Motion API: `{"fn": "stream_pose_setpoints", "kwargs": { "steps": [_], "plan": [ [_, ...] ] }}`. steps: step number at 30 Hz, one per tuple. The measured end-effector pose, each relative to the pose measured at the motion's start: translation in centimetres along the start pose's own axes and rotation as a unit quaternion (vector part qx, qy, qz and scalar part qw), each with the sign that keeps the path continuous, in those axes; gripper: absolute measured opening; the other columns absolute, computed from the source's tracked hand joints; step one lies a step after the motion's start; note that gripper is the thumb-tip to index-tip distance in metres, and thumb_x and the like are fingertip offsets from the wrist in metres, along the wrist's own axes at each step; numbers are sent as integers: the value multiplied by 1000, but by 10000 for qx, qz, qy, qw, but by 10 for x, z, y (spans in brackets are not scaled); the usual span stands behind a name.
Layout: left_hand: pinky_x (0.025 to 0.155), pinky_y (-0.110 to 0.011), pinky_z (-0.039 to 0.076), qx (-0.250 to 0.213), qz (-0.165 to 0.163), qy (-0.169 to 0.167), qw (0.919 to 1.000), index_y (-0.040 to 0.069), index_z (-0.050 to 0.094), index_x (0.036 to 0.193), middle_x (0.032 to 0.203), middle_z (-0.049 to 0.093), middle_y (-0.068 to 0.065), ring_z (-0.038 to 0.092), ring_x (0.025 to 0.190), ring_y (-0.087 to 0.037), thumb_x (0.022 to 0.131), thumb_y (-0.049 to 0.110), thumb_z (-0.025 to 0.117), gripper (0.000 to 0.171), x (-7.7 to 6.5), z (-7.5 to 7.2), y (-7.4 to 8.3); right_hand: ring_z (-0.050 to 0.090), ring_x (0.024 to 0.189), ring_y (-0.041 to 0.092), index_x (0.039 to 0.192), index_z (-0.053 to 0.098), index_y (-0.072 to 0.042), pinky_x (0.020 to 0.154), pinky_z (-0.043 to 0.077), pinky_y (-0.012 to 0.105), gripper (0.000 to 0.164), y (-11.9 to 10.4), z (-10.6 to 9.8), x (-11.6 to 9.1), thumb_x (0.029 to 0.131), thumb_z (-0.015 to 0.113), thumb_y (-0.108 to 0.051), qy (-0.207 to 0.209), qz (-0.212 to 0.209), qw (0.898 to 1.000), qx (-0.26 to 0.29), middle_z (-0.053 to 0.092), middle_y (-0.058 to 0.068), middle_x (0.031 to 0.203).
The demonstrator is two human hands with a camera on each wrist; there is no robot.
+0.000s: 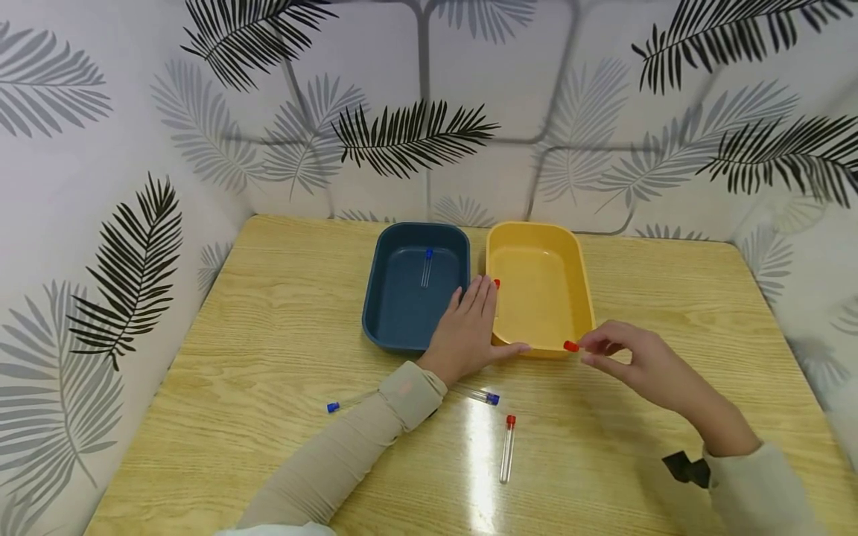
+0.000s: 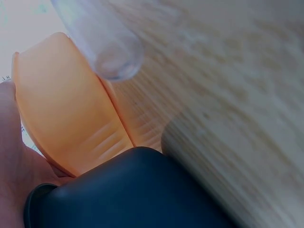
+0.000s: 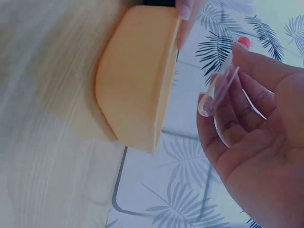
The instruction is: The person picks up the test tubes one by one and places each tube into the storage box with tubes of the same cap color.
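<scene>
My right hand [image 1: 630,361] pinches a clear test tube [image 3: 221,90] with a red cap [image 1: 570,346], beside the front right corner of the yellow bin [image 1: 586,290]. Fingers straight, my left hand [image 1: 469,327] rests across the neighbouring rims of the yellow bin and the dark blue bin [image 1: 369,305]. Its thumb lies along the yellow bin's front rim. Inside the blue bin is a blue-capped tube [image 1: 427,269]. Another red cap [image 1: 497,284] shows in the yellow bin, its tube mostly hidden by the left hand.
On the wooden table [image 1: 268,320] lie a red-capped tube [image 1: 507,450] and two blue-capped tubes, one with its cap [image 1: 333,407] left of the left forearm, the other [image 1: 482,395] partly under the wrist. A leaf-patterned wall [image 1: 375,67] stands behind.
</scene>
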State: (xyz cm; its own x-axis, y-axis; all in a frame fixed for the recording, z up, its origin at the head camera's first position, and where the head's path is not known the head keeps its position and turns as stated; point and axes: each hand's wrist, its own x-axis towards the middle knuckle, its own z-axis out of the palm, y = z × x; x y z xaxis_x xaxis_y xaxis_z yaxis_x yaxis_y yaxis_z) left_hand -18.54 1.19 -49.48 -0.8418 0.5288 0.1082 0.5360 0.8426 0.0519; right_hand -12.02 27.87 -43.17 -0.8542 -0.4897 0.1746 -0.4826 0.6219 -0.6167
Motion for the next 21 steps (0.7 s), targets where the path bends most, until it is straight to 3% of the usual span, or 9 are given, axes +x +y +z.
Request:
{"fn": "stream_pose_setpoints", "kwargs": {
  "steps": [4,8,12,16,21],
  "plan": [
    [111,-44,12,-106,-1,-15,9999,2,16,148,153,15,-12,6,141,-23,74,85,18,111,-1,-2,0,57,81,7,100,66,-15,73,48,20,19,2,-9,11,83,69,-9,301,18,9995,46,62,-10,92],
    [111,-43,12,-130,-10,-39,9999,2,15,148,153,15,-13,6,141,-23,74,85,19,111,-1,-2,0,58,83,8,104,66,-13,73,48,15,18,4,-15,21,86,67,-12,362,409,9983,221,64,-6,96],
    [112,-43,12,-113,-41,-86,9999,2,15,148,154,14,-12,4,141,-22,74,85,17,111,-1,-3,0,60,81,11,106,66,-9,69,49,17,19,6,-18,32,89,64,-18,410,832,9942,536,65,1,98],
    [112,-43,11,-91,-60,-154,9998,3,14,148,154,12,-11,3,141,-22,74,86,16,111,-1,-3,0,62,81,17,109,64,-4,69,50,18,24,9,-22,44,92,60,-20,452,973,9904,869,65,10,100],
    [112,-43,11,-43,-55,-153,9999,3,12,149,154,12,-11,3,141,-22,73,86,15,112,-1,-3,0,63,88,15,116,59,3,75,50,18,34,16,-26,60,95,54,-23,532,1198,9806,1458,62,19,109]
  ]
}}
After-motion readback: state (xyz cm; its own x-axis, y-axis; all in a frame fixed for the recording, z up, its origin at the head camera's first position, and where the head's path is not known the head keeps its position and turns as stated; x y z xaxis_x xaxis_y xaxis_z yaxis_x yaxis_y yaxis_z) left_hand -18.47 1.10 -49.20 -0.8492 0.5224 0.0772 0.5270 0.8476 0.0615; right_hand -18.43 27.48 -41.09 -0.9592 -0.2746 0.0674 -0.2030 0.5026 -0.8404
